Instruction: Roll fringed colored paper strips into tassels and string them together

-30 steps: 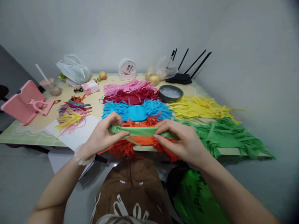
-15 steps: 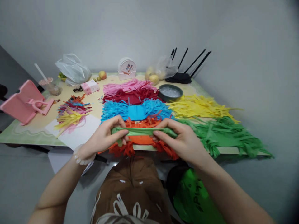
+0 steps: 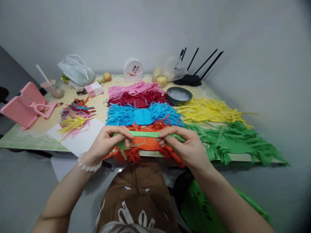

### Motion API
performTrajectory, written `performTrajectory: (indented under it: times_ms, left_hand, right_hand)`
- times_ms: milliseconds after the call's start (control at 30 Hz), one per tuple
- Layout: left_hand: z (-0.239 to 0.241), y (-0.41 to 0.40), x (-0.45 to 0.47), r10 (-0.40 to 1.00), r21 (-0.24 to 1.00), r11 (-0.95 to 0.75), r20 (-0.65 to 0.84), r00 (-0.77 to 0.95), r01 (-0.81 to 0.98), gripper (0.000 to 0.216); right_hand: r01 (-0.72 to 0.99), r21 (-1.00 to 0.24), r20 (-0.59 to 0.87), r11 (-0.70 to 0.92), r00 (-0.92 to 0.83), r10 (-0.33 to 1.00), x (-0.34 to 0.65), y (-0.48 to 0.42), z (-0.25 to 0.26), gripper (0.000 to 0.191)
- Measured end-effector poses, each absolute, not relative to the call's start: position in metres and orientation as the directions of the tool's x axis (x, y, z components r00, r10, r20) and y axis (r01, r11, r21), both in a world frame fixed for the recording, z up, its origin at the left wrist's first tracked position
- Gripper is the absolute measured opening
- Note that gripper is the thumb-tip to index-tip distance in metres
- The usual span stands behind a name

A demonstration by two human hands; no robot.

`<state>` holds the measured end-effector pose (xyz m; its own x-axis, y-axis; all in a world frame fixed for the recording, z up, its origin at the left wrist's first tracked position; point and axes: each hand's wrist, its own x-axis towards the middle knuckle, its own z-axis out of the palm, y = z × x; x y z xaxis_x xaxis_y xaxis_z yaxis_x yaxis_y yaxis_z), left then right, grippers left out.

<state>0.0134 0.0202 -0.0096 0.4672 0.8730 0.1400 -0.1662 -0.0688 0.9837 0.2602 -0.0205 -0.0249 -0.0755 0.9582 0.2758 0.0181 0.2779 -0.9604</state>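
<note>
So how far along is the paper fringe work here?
Done: the pink pile, blue pile, orange pile and yellow pile lie cut into fringe; a mixed bundle sits at left. In hand: left hand and right hand pinch a folded green strip by its ends above the orange pile. Left, probably: the loose green pile beside the right hand.

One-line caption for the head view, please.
Left hand and right hand pinch a folded green paper strip above fringed orange paper at the table edge.

Plain pale grey wall [image 3: 155,26] far and right, green-edged cream table [image 3: 24,137] against it, grey floor [image 3: 19,191] near left, soft light.
</note>
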Motion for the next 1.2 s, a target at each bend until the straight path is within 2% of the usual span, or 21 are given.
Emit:
performTrajectory:
  times_ms: [133, 267, 433, 500, 567, 633, 700, 767, 867, 967, 1033, 1200]
  left_hand:
    - [-0.013, 0.022, 0.012, 0.866, 0.983, -0.099, 0.16, 0.474, -0.152, 0.015]
    - [-0.017, 0.021, 0.011, 0.845, 0.976, -0.178, 0.215, 0.489, -0.121, 0.016]
    - [-0.014, 0.015, 0.016, 0.885, 0.965, -0.258, 0.213, 0.414, 0.055, 0.032]
    - [-0.012, 0.014, 0.019, 0.896, 0.928, -0.333, 0.257, 0.361, 0.168, 0.029]
    - [-0.011, 0.013, 0.02, 0.881, 0.86, -0.422, 0.315, 0.352, 0.287, 0.014]
    - [-0.01, 0.013, 0.02, 0.854, 0.783, -0.491, 0.346, 0.389, 0.381, 0.015]
    - [-0.01, 0.014, 0.02, 0.832, 0.725, -0.532, 0.351, 0.43, 0.438, 0.013]
    - [-0.009, 0.015, 0.021, 0.829, 0.706, -0.539, 0.348, 0.437, 0.459, 0.009]
    - [-0.008, 0.016, 0.022, 0.859, 0.815, -0.447, 0.274, 0.433, 0.37, 0.013]
    - [-0.01, 0.015, 0.023, 0.872, 0.974, -0.186, 0.103, 0.479, 0.129, 0.023]
    - [-0.012, 0.015, 0.023, 0.874, 0.997, -0.071, 0.046, 0.484, 0.032, 0.025]
    - [-0.019, 0.019, 0.022, 0.892, 0.999, -0.044, 0.041, 0.449, -0.003, 0.025]
  right_hand:
    - [0.118, -0.948, 0.289, 0.295, -0.069, 0.955, 0.258, -0.021, -0.021, 0.01]
    - [0.133, -0.952, 0.274, 0.277, -0.042, 0.961, 0.258, -0.021, -0.022, 0.012]
    - [0.232, -0.914, 0.322, 0.333, -0.084, 0.943, 0.259, -0.021, -0.02, 0.013]
    - [0.326, -0.87, 0.365, 0.37, -0.079, 0.928, 0.258, -0.022, -0.018, 0.015]
    - [0.43, -0.81, 0.418, 0.399, -0.055, 0.907, 0.257, -0.024, -0.018, 0.01]
    - [0.512, -0.753, 0.457, 0.413, -0.045, 0.888, 0.257, -0.024, -0.018, 0.011]
    - [0.561, -0.717, 0.467, 0.414, -0.055, 0.883, 0.258, -0.023, -0.018, 0.017]
    - [0.58, -0.712, 0.438, 0.395, -0.072, 0.896, 0.259, -0.021, -0.018, 0.012]
    - [0.491, -0.809, 0.335, 0.324, -0.069, 0.94, 0.26, -0.018, -0.016, 0.009]
    - [0.221, -0.953, 0.197, 0.21, -0.077, 0.977, 0.257, -0.018, -0.015, 0.019]
    - [0.1, -0.982, 0.151, 0.158, -0.074, 0.986, 0.256, -0.017, -0.018, 0.022]
    - [0.021, -0.993, 0.118, 0.12, -0.072, 0.99, 0.257, -0.012, -0.028, 0.023]
